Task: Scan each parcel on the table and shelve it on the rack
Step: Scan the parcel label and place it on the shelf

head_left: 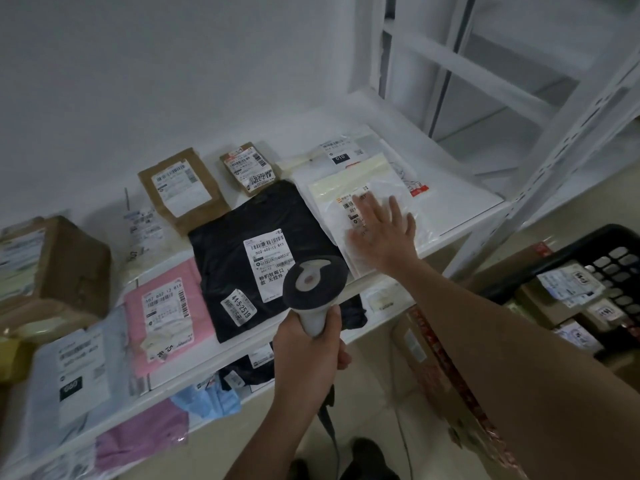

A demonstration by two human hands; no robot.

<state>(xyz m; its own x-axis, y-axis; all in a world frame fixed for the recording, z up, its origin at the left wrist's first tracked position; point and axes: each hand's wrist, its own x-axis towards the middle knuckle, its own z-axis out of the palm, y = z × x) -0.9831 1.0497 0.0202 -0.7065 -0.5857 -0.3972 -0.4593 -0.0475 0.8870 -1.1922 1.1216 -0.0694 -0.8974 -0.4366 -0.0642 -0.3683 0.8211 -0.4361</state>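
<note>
Nearest, the left hand grips the scanner while, farther on, the right hand lies flat, fingers spread, on the white parcel on the shelf — its slick bag (barcode partly covered) could slide, spoiling the scan.

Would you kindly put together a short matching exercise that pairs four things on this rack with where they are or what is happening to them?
Things:
1. black parcel
2. pink parcel
3. clear plastic parcel
4. scanner

States or places:
A. gripped by the left hand
B. lies under the open right hand
C. lies in the middle of the shelf, between two lighter parcels
D. lies left of the black parcel, near the shelf's front edge

Pairs: 1-C, 2-D, 3-B, 4-A
</note>
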